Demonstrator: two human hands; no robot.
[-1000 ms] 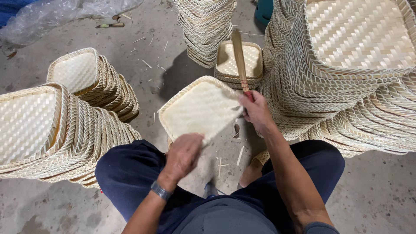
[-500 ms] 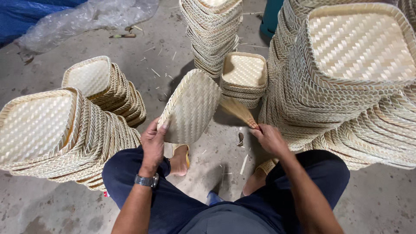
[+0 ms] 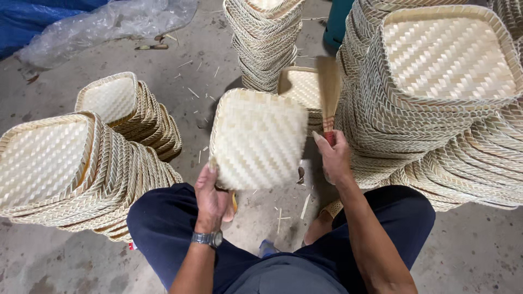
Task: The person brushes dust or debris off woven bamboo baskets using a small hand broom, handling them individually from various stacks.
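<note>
A: Left side of the floor (image 3: 479,256) first?

B: Two leaning stacks of woven trays. The big nested stack (image 3: 65,169) lies tilted by the left knee, its top tray showing an open inside with nothing in it. Just behind it, a smaller stack (image 3: 128,111), top tray likewise bare. Toward the floor's far-left corner: crumpled clear plastic sheet (image 3: 103,24) against a blue tarp (image 3: 32,16).

A: Left hand?

B: Left hand (image 3: 211,197), grip closed on the lower left corner of a single square woven tray (image 3: 257,139), thumb on its face. The tray is held off the floor, tilted up on edge, between the knees and the far stacks. Wristwatch (image 3: 207,238) on that wrist.

A: Centre, far edge?

B: Upright stack of trays (image 3: 264,41); beside it a low stack (image 3: 302,90) half hidden by the held tray.

A: Right hand?

B: Right hand (image 3: 333,158), grip wrapped round the red-bound handle of a small brush (image 3: 328,90); bristles point up, blurred, just beside the tray's right edge.

A: Right?

B: Tall stacks (image 3: 447,81), top tray holding nothing.
</note>
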